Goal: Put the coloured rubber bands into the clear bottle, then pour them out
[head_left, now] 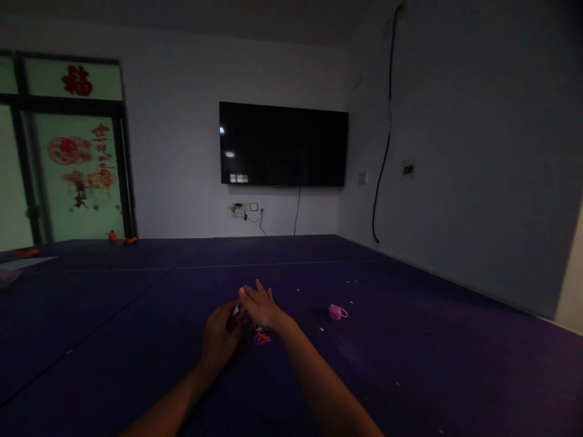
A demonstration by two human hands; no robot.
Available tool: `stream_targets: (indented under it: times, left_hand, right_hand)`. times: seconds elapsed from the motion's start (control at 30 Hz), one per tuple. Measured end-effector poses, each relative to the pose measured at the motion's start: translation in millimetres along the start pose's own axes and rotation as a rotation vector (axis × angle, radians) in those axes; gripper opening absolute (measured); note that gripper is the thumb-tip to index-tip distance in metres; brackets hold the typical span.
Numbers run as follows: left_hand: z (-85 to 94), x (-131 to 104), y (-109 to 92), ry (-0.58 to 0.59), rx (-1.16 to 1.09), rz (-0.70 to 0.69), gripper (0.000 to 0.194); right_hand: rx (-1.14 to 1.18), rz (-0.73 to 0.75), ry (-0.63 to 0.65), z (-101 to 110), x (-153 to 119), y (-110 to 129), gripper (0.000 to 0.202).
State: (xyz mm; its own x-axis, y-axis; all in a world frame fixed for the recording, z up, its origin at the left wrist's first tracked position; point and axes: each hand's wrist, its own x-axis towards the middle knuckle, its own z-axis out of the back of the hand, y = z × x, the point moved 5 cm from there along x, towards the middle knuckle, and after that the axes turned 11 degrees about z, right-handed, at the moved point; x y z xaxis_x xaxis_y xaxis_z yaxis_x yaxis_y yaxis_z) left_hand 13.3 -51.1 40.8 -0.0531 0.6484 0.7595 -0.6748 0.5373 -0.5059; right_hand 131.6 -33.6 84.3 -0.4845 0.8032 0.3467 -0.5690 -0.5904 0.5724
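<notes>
My left hand (221, 334) is curled above the dark purple table, its fingers closed around something small with a whitish, clear-looking edge (236, 309). What that thing is, I cannot make out in the dim light. My right hand (262, 308) lies over the top of it, fingers stretched and apart, its fingertips close to the left ones. Just under the right wrist is a small tangle of pink and orange loops (262, 337), like little elastic bands, partly hidden. To the right stands a small pink cap-like piece with a loop (335, 312), apart from both hands.
White scraps (321, 329) dot the purple table (432, 340), which has seams across it. Small orange objects (112, 236) sit at its far left edge, near a glass door (75, 176). A television (283, 145) hangs on the wall behind; a black cable (381, 167) dangles at right.
</notes>
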Motion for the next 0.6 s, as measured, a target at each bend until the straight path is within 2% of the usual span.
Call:
stream_targets:
  times: [0.17,0.33,0.4,0.5,0.6]
  left_hand:
    - [-3.8,2,12,0.015,-0.058,0.163,0.039]
    - [-3.6,3,12,0.012,-0.108,0.227,0.042]
    - [-3.6,3,12,0.031,-0.136,0.253,0.042]
    - [-1.4,4,14,0.020,-0.163,0.309,0.044]
    - [1.6,5,18,-0.016,-0.169,0.348,0.046]
  right_hand:
    - [0.034,0.016,-0.137,9,6,0,0.083]
    - [0.057,0.098,-0.317,28,10,1,0.084]
    - [0.072,0.117,-0.398,34,10,-2,0.080]
    - [0.035,0.065,-0.488,38,8,-15,0.067]
    - [-0.056,-0.004,-0.440,25,4,-35,0.051]
